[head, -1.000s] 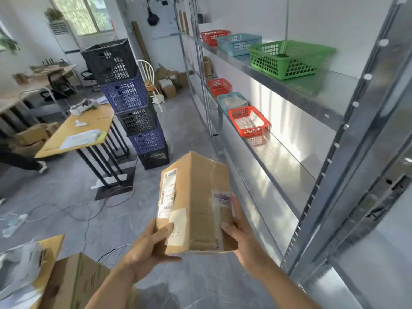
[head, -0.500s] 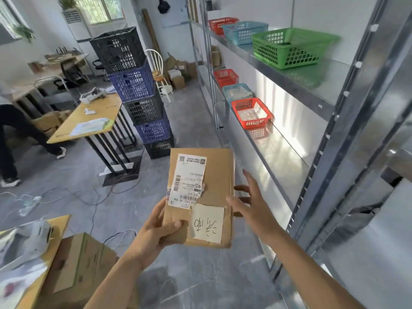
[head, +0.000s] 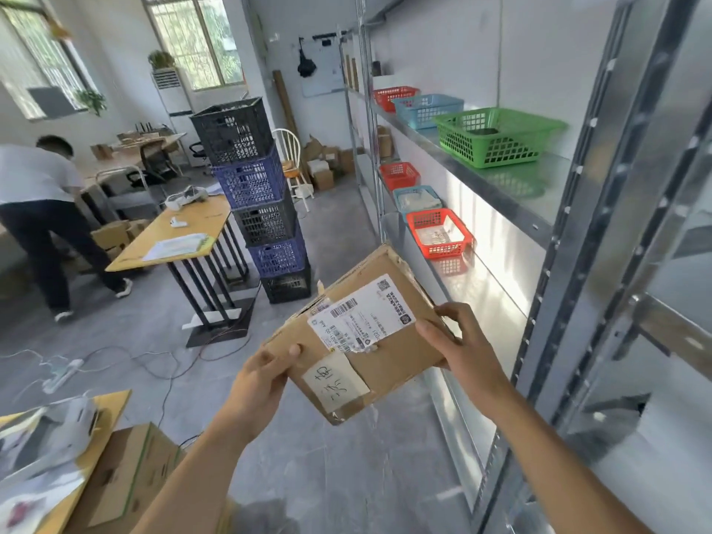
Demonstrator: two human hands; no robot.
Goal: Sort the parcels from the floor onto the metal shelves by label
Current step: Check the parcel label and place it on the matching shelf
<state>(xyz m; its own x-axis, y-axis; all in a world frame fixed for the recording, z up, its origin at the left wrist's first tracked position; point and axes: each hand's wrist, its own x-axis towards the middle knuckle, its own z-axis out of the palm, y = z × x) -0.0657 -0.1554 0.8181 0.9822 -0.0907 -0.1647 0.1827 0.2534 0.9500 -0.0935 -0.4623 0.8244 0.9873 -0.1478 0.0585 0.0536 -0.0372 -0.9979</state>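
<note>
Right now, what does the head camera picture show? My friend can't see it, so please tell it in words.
Two bare hands, left hand and right hand, hold a tilted cardboard parcel with its printed label facing up. Metal shelves on the right carry red, blue and green baskets. Stacked crates stand behind.

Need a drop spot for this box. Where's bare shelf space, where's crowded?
Free: middle shelf from the near red basket to the near upright; upper shelf just past the green basket. Crowded: farther along both shelves, baskets sit in a row. Both hands hold the parcel.
</note>
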